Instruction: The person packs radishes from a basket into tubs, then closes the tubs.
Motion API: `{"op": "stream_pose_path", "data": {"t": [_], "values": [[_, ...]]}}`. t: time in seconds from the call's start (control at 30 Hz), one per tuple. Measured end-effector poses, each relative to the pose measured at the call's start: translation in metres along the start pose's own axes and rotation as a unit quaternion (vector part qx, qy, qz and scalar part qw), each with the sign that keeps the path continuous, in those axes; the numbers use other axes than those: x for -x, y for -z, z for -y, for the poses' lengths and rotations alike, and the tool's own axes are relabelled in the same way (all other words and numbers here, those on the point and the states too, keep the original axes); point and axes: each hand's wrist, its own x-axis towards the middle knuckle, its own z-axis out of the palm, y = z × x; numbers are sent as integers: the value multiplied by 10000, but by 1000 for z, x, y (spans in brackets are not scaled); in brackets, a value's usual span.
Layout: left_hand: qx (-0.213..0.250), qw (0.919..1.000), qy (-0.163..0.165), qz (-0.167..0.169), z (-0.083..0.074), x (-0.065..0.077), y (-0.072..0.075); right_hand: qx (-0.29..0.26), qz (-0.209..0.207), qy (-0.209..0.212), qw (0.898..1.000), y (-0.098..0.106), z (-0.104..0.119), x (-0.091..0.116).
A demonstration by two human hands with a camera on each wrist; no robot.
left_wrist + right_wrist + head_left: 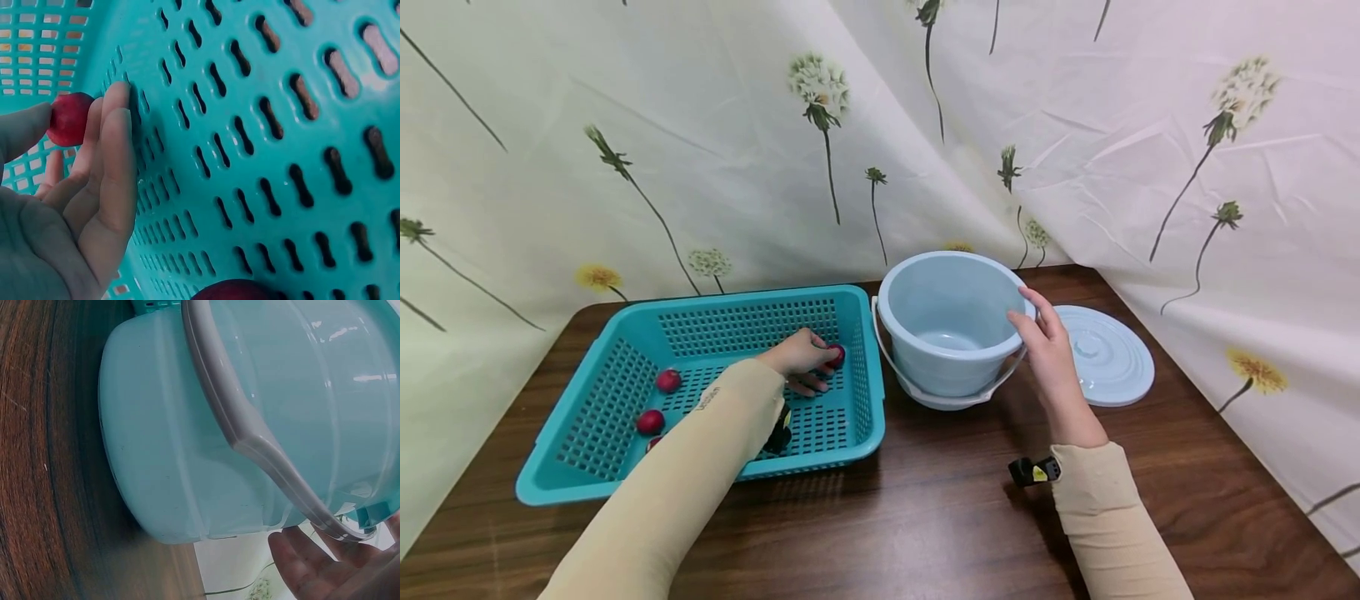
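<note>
Between thumb and fingertips, my left hand (796, 354) pinches a small round red fruit (67, 120) inside the turquoise perforated basket (868, 433), near its right end. More red fruits (651, 422) lie on the basket's left side, one partly hidden by my left sleeve. My right hand (1051, 358) grips the right rim of a light blue bucket (940, 371), thumb over the rim and fingers on the outside. The bucket stands upright just right of the basket; its inside looks bare. A pale handle (234, 419) hangs down its front.
Behind the bucket, to the right, a round light blue lid (1108, 354) lies flat on the dark wooden table (940, 508). A white cloth with dandelion prints (737, 150) hangs along the back and right edges of the table.
</note>
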Motion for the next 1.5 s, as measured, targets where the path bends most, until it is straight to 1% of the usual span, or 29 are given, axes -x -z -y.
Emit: {"op": "stream_pose_path", "data": {"t": [0.13, 0.3, 0.43, 0.6, 0.73, 0.83, 0.93, 1.03, 1.17, 1.27, 1.5], "values": [[88, 9999, 62, 107, 0, 0, -1, -29, 3, -9, 10000, 0, -1, 0], [92, 9993, 157, 328, 0, -1, -1, -56, -31, -48, 10000, 0, -2, 0], [114, 9987, 162, 462, 0, -2, 0, -47, -62, -42, 10000, 0, -2, 0], [85, 9984, 104, 550, -1, -1, 4, -42, -92, 20, 9999, 0, -2, -1], [98, 9972, 77, 736, -3, 0, 7, -30, -95, 27, 9999, 0, -1, -1], [227, 9955, -9, 924, -3, 0, 11, -34, -56, 7, 10000, 0, -1, -1], [450, 9933, -186, 1045, -4, 0, 16, -24, -44, -17, 10000, 0, -1, -1], [622, 9923, -372, 1007, -5, 1, 20, -17, -21, 13, 10000, 0, -3, -2], [801, 9930, -455, 736, -7, 4, 25, -8, -2, 36, 10000, 1, -4, -3], [866, 9928, -568, 594, -10, 7, 27, -18, -38, 2, 10000, 1, -4, -3], [979, 9888, -999, 526, -19, 14, 29, 35, -47, 10, 10000, 1, -3, -3]]}}
